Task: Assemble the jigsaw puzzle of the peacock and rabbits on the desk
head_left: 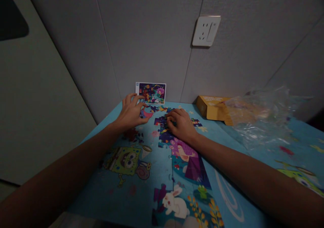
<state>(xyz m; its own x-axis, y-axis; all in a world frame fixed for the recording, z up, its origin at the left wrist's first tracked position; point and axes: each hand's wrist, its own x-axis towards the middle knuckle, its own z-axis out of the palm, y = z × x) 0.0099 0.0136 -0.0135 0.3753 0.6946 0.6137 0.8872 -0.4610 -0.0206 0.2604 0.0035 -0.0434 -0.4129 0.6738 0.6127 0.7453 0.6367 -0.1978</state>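
My left hand [131, 111] is open, its fingers spread and curved beside loose puzzle pieces [149, 114]. Whether its fingertips touch a piece is unclear. My right hand [181, 124] rests over the upper end of the joined jigsaw puzzle [186, 167], thumb and fingers closed on a puzzle piece [167, 118] that is mostly hidden. The joined part runs toward me as a strip with a pink figure, a frog and a white rabbit. Its left edge is ragged with tabs. More pieces [196, 122] lie just right of my right hand.
A picture card [152, 93] leans against the wall behind my left hand. A yellow box [215, 107] and a crumpled clear plastic bag [263, 116] are at the right. The blue tablecloth [141, 194] has cartoon prints. A wall socket [206, 31] is above.
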